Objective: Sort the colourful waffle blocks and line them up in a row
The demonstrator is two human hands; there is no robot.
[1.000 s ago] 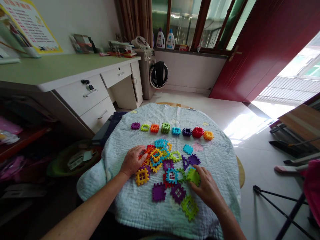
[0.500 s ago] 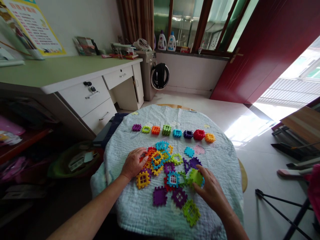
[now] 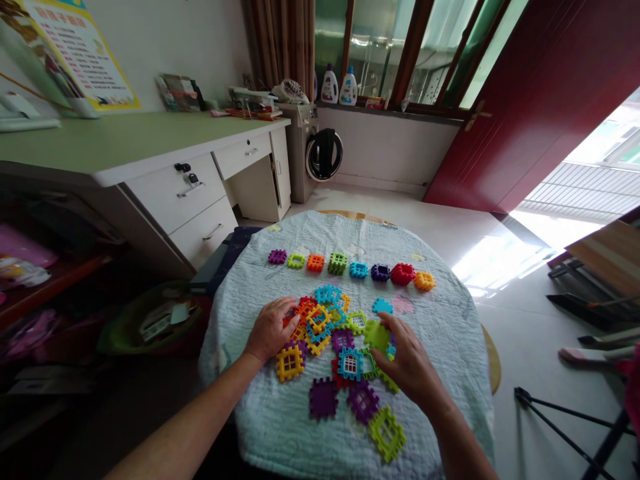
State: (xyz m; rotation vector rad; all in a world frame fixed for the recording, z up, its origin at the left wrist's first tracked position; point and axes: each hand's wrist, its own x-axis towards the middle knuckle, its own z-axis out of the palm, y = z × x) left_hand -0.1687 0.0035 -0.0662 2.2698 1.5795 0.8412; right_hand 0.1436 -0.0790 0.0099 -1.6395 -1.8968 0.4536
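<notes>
Clock directions are being taken with 12 o'clock at the far side of the cloth (image 3: 445, 333), away from the person.

The right hand (image 3: 406, 357) is grasping a lime-green solid tile (image 3: 376, 335); its fingers are curving along the far edge and its thumb is lying along the near one. The tile is lying at about 10 o'clock from the middle of that hand. Its outline is reading as roughly square with notched edges, so it is presenting no clear long axis. The right hand is plainly the nearer one; the left is sitting well apart at 9 o'clock, with loose tiles between. A light-blue fragment is showing beside the right palm; whether it is also being held cannot be told.

The left hand (image 3: 273, 327) is resting at the edge of the mixed tile heap (image 3: 318, 319), which is extending from it towards 3 o'clock. Its fingertips appear to be touching orange pieces; whether they are pinching any cannot be told.

From the lime-green solid tile, a light-blue solid tile (image 3: 383, 305) is lying near 12 o'clock, just beyond the right fingertips, and a purple solid tile (image 3: 323, 398) near 7 to 8 o'clock. Farther out, beyond both hands, a row of colour-sorted pieces (image 3: 337, 264) is running across the cloth from left to right.
</notes>
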